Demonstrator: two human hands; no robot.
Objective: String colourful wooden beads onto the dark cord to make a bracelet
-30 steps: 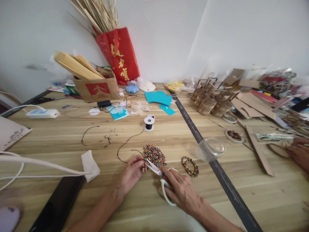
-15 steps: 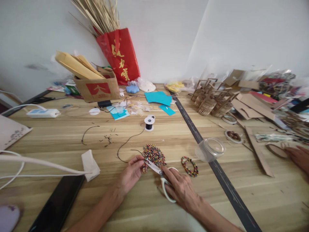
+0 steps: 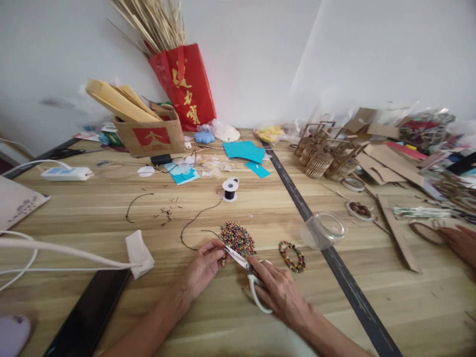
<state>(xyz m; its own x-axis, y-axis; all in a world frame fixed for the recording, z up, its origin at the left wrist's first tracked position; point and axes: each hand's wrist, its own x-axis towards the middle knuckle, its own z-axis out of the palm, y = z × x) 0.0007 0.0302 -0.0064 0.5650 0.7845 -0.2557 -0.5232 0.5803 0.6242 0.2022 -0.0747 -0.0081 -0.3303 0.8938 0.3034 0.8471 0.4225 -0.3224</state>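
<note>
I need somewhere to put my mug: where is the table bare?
The widest nearly bare patch lies right of the black strip, on the near side of the cardboard strip. A smaller one lies between the power strip and white folded piece. It's crowded along the wall and around the bead pile.

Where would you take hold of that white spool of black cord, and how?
I'd pinch the spool by opposite edges of its top disc, coming from above and slightly from the right. It stands on end, so the wide disc faces up, and the cord leaves on the left, which makes the right side look less likely to snag.
</note>
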